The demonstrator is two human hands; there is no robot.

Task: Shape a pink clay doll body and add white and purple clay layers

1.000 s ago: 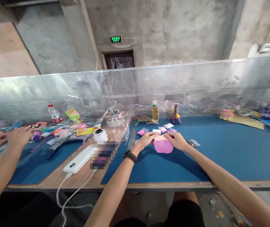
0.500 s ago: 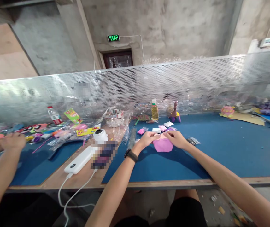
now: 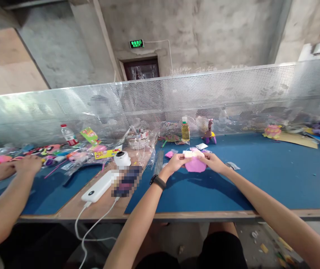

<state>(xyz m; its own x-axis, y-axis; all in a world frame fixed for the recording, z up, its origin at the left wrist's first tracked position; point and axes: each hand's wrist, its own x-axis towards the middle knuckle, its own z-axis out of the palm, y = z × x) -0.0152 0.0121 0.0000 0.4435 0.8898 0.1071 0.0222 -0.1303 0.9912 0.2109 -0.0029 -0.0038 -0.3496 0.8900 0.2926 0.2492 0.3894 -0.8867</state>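
A flattened piece of pink modelling clay hangs between my hands, just above the blue mat. My left hand pinches its left upper edge; a dark band circles that wrist. On the opposite side, my right hand grips the right upper edge. Along the top of the clay shows a pale cream patch; whether it is a separate piece, I cannot tell. Small packets lie just behind my hands, among them a pink packet and a white packet. Thin grey wires lie left of my left hand.
Behind stand a bottle of yellow liquid and a brown-and-purple figure. To the left are a power bank, a white camera and a basket. Another person's hands work at far left. A perforated metal screen runs behind.
My hands and the pink clay have risen slightly. The clay's upper part has tilted, and the pale patch shows more. The whole view has shifted a little.
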